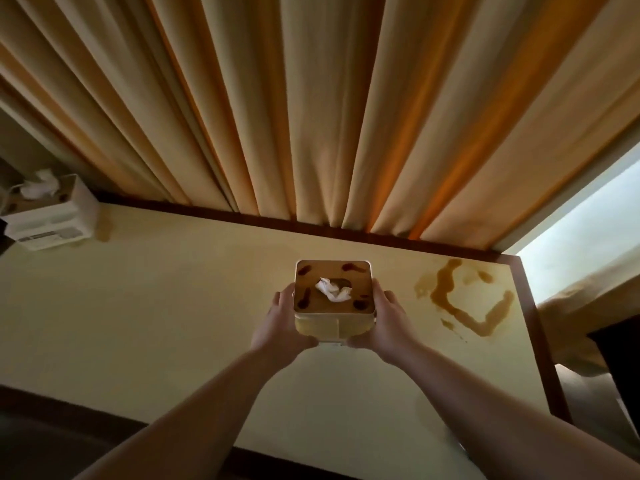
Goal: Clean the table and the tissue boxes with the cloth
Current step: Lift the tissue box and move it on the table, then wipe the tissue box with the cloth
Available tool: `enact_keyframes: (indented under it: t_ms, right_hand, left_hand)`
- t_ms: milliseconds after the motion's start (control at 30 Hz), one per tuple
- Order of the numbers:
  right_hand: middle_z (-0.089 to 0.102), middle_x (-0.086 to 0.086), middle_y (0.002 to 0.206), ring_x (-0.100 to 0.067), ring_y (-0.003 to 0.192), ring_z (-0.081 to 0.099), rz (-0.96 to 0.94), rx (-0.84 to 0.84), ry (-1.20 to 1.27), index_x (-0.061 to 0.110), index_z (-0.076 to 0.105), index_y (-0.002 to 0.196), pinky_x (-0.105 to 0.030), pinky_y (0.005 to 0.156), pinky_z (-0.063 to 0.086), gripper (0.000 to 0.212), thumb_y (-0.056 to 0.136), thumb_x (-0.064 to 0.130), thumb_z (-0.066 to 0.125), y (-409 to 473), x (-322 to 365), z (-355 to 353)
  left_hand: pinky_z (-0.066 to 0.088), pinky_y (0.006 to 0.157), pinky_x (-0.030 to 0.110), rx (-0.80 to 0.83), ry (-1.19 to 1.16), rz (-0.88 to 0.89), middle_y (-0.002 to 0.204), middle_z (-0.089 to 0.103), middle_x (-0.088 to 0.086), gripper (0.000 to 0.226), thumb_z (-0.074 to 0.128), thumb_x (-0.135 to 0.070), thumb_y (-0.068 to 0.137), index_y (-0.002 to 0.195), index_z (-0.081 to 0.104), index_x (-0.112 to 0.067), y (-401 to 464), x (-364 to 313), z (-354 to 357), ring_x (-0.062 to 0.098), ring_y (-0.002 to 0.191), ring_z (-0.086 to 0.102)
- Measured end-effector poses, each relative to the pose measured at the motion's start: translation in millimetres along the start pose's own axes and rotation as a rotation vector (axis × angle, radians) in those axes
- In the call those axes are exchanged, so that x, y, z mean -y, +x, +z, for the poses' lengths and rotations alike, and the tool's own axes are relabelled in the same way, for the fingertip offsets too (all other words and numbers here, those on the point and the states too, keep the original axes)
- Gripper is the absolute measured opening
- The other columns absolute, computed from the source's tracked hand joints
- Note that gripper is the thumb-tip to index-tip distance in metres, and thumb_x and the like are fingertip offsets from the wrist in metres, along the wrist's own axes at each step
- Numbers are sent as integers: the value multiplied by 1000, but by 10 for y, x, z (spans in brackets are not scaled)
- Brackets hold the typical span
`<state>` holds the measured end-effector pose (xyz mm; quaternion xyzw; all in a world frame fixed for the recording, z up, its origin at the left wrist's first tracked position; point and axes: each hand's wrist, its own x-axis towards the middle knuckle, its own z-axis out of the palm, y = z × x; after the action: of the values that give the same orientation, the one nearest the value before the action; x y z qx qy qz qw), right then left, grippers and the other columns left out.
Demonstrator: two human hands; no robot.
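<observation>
A square tissue box [334,327] with a wooden lid sits between my hands over the middle of the cream table [173,289]. The lid carries several dark brown smears, and a white tissue sticks out of its centre hole. My left hand [277,323] grips the box's left side and my right hand [384,320] grips its right side, with both thumbs wrapped onto the front face. Whether the box rests on the table or is lifted I cannot tell. A second white tissue box [52,216], also smeared, stands at the far left edge. No cloth is in view.
A curved brown liquid spill [474,306] lies on the table's right part, and a fainter stain [104,226] sits beside the left box. Pleated beige curtains [311,116] hang right behind the table's far edge. The table has a dark wooden border [540,323].
</observation>
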<state>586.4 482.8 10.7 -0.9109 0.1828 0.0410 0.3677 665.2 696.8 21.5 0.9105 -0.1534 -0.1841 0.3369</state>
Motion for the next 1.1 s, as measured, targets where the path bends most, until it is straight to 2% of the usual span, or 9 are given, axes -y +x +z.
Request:
enact_keyframes:
  t_ms: [200, 333, 500, 600, 733, 800, 900, 1000, 1100]
  right_hand:
    - [48, 3, 134, -23, 124, 53, 17, 5, -26, 35, 10, 162, -41, 101, 52, 134, 62, 46, 98, -24, -5, -3]
    - [48, 2, 132, -24, 123, 53, 15, 24, -55, 36, 14, 160, -42, 101, 52, 130, 62, 45, 98, -40, 9, -61]
    - [45, -2, 144, -26, 132, 48, 53, 6, -102, 28, 13, 164, -43, 106, 49, 129, 67, 47, 95, -171, -22, -183]
    - [47, -1, 142, -24, 129, 50, 69, -19, -97, 27, 27, 161, -41, 104, 49, 113, 71, 47, 92, -333, -144, -308]
    - [48, 3, 145, -17, 126, 48, 131, -96, -100, 26, 41, 154, -34, 102, 48, 86, 82, 46, 84, -663, -399, -467]
    - [47, 7, 145, -16, 129, 48, 166, -131, -101, 25, 45, 152, -32, 104, 46, 77, 87, 45, 79, -849, -565, -524]
    - [47, 9, 147, -15, 133, 47, 212, -163, -91, 27, 49, 149, -27, 104, 43, 67, 90, 44, 76, -1127, -824, -607]
    - [51, 6, 146, -17, 131, 49, 278, -191, -91, 26, 56, 143, -33, 108, 46, 55, 93, 38, 75, -1398, -1056, -661]
    - [54, 4, 140, -20, 130, 46, 296, -204, -154, 26, 63, 137, -34, 108, 43, 44, 94, 34, 72, -1649, -1249, -674]
  left_hand:
    - [52, 91, 39, 10, 38, -3, 145, 42, -2, 119, 95, -35, 63, 156, 21, -32, -21, 11, -3, 21, 127, 51]
    - [55, 92, 43, 19, 115, 13, 138, 43, -2, 117, 92, -48, 60, 153, 22, -35, -33, -6, -25, 23, 127, 49]
    - [44, 112, 47, -115, 327, 88, 154, 30, 3, 125, 77, -73, 62, 158, 13, -25, -84, -154, 5, 27, 139, 36]
    - [38, 115, 43, -202, 400, 245, 155, 30, 2, 103, 69, -69, 74, 155, 23, -24, -190, -335, 118, 26, 141, 33]
    - [46, 104, 44, -230, 401, 509, 135, 50, 0, 63, 61, -57, 82, 135, 52, -24, -375, -581, 417, 24, 124, 47]
    - [47, 101, 41, -174, 386, 618, 126, 53, -3, 52, 58, -52, 87, 129, 58, -23, -455, -675, 617, 21, 118, 49]
    - [45, 105, 35, 62, 399, 657, 130, 48, -7, 48, 54, -51, 92, 134, 54, -26, -521, -780, 907, 16, 125, 44]
    - [44, 111, 38, 270, 454, 663, 142, 41, -6, 55, 54, -49, 96, 145, 46, -28, -531, -858, 1186, 16, 134, 39]
    - [32, 121, 40, 403, 553, 668, 161, 29, -2, 70, 55, -53, 97, 157, 32, -27, -497, -867, 1435, 21, 148, 27]
